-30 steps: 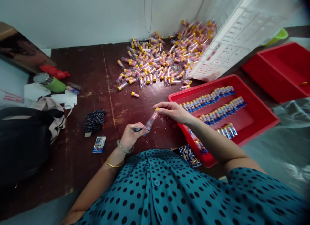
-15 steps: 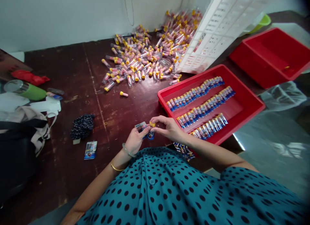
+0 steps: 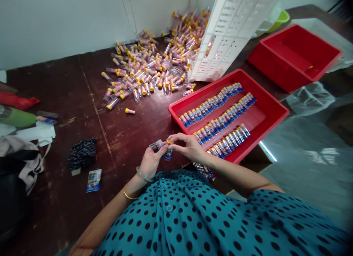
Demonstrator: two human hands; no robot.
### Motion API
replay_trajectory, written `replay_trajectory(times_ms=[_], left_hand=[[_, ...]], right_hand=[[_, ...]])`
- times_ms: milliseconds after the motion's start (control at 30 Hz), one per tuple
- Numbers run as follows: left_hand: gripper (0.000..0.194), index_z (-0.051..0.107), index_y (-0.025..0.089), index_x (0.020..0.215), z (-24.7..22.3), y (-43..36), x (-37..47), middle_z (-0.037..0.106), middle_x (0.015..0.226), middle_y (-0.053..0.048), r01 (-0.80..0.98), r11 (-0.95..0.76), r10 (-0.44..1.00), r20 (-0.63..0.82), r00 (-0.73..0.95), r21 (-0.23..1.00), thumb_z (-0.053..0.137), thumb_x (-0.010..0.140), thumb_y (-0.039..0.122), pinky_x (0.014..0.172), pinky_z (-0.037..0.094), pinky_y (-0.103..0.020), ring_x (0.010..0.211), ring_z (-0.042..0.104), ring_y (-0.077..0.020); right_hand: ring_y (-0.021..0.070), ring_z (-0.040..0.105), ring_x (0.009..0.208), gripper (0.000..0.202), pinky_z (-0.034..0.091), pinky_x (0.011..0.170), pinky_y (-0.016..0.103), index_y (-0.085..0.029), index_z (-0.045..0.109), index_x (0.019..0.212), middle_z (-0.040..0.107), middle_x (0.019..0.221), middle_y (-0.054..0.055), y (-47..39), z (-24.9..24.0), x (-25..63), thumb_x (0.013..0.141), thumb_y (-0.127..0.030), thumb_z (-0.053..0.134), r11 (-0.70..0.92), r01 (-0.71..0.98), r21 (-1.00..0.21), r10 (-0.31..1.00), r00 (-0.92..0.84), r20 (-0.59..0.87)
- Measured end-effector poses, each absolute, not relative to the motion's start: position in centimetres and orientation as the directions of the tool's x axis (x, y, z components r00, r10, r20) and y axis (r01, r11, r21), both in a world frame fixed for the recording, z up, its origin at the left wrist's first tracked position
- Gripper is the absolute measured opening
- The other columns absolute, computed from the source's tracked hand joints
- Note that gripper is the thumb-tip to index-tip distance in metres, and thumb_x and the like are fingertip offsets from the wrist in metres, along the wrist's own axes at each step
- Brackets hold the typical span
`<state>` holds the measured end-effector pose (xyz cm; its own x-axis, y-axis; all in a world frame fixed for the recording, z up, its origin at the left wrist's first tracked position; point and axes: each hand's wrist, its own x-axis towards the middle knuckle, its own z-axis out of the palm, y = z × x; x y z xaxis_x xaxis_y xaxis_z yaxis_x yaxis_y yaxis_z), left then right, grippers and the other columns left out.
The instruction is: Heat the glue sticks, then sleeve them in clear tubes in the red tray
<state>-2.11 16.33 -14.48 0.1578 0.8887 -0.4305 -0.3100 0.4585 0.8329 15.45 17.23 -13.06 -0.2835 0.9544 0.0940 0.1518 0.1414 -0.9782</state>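
Close to my body, both hands meet over the table's front edge. My left hand (image 3: 150, 162) is closed, its thumb and fingers pinching blue printed labels (image 3: 167, 155) that show on both sides of the thumb. My right hand (image 3: 190, 149) pinches a small tube by its yellow cap (image 3: 170, 142), right at the left fingertips. Fingers hide most of the tube's body. Just right of my hands, a red tray (image 3: 266, 109) holds three slanting rows of blue-labelled tubes (image 3: 217, 121) with yellow caps.
Loose clear tubes (image 3: 150, 70) with pink contents are heaped against the wall; one tube (image 3: 130, 111) lies apart. A white perforated crate (image 3: 220, 35) stands tilted behind the tray. Another red bin (image 3: 281, 65) sits far right. Dark cloth (image 3: 82, 153) and a label pack (image 3: 94, 180) lie left.
The whole view has swung, so the table's things appear farther left. My hands stay together in the same pinch, with the yellow cap slightly closer to the left fingertips.
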Motion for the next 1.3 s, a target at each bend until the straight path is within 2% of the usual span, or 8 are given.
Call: replay_trajectory(times_ms=[367,500,633,733,900,1100,1200,1300], left_hand=[[0.041,0.075,0.014,0.089,-13.8,17.2,-0.6,0.075,0.084,-0.005,-0.296,0.518,0.854,-0.467,0.228,0.803,0.085,0.062,0.043,0.075,0.054,-0.028,0.078,0.068,-0.0166],[0.043,0.073,0.013,0.099,-13.2,17.8,-1.3,0.074,0.086,-0.006,-0.279,0.566,0.822,-0.505,0.262,0.776,0.081,0.069,0.043,0.073,0.057,-0.03,0.081,0.068,-0.0188],[0.04,0.073,0.015,0.1,-14.0,18.1,-3.0,0.074,0.085,-0.006,-0.281,0.61,0.792,-0.555,0.256,0.741,0.081,0.068,0.037,0.076,0.059,-0.031,0.082,0.069,-0.0196],[0.038,0.073,0.016,0.1,-14.8,18.2,-4.2,0.074,0.087,-0.006,-0.287,0.645,0.764,-0.588,0.264,0.709,0.081,0.068,0.035,0.075,0.06,-0.03,0.083,0.069,-0.0199],[0.045,0.071,0.018,0.106,-15.6,18.1,-5.7,0.074,0.094,-0.007,-0.279,0.667,0.745,-0.626,0.232,0.69,0.083,0.065,0.032,0.064,0.06,-0.03,0.084,0.068,-0.0224],[0.037,0.073,0.016,0.097,-15.8,17.6,-7.3,0.072,0.085,-0.008,-0.352,0.629,0.775,-0.597,0.207,0.694,0.08,0.068,0.037,0.054,0.055,-0.027,0.079,0.069,-0.0226],[0.034,0.074,0.015,0.093,-16.0,17.9,-8.2,0.071,0.079,-0.008,-0.363,0.569,0.819,-0.551,0.163,0.738,0.081,0.068,0.038,0.048,0.048,-0.023,0.072,0.067,-0.0198],[0.041,0.074,0.018,0.101,-15.8,17.8,-9.2,0.072,0.089,-0.008,-0.459,0.499,0.843,-0.535,0.059,0.735,0.084,0.064,0.031,0.064,0.054,-0.027,0.08,0.067,-0.0189]], right_hand=[[0.0166,0.065,0.092,0.019,0.051,0.088,0.031,-0.017,0.066,0.087,0.069,0.098,0.004,18.0,-12.5,17.2,0.084,-0.035,0.07,0.128,0.071,-0.989,0.95,-0.295,0.102],[0.016,0.065,0.083,0.02,0.053,0.081,0.031,-0.018,0.06,0.092,0.067,0.09,0.004,21.4,-11.4,26.5,0.09,-0.037,0.061,0.168,0.253,-0.953,0.985,-0.073,0.154],[0.0182,0.064,0.088,0.021,0.051,0.082,0.03,-0.015,0.059,0.106,0.068,0.101,0.009,23.2,-10.8,40.3,0.087,-0.024,0.062,-0.214,0.787,-0.579,0.93,0.346,0.126],[0.0194,0.067,0.085,0.019,0.052,0.079,0.028,-0.013,0.064,0.1,0.072,0.097,0.011,22.1,-12.2,46.0,0.081,-0.016,0.066,-0.427,0.839,-0.337,0.902,0.424,-0.086],[0.0215,0.07,0.084,0.018,0.053,0.078,0.03,-0.014,0.069,0.101,0.074,0.095,0.012,20.5,-14.0,46.6,0.085,-0.02,0.063,-0.446,0.849,-0.284,0.895,0.417,-0.157],[0.0273,0.068,0.095,0.027,0.052,0.086,0.038,-0.014,0.066,0.112,0.071,0.107,0.017,28.9,-12.7,38.5,0.089,-0.022,0.056,-0.134,0.887,-0.441,0.986,0.162,0.027],[0.0219,0.068,0.094,0.026,0.052,0.085,0.033,-0.02,0.066,0.113,0.072,0.107,0.008,36.0,-12.7,26.6,0.092,-0.029,0.054,0.204,0.806,-0.555,0.979,-0.164,0.121],[0.0189,0.067,0.089,0.023,0.051,0.081,0.029,-0.016,0.067,0.11,0.072,0.102,0.008,40.9,-12.8,11.6,0.094,-0.023,0.051,0.567,0.634,-0.526,0.795,-0.589,0.148]])
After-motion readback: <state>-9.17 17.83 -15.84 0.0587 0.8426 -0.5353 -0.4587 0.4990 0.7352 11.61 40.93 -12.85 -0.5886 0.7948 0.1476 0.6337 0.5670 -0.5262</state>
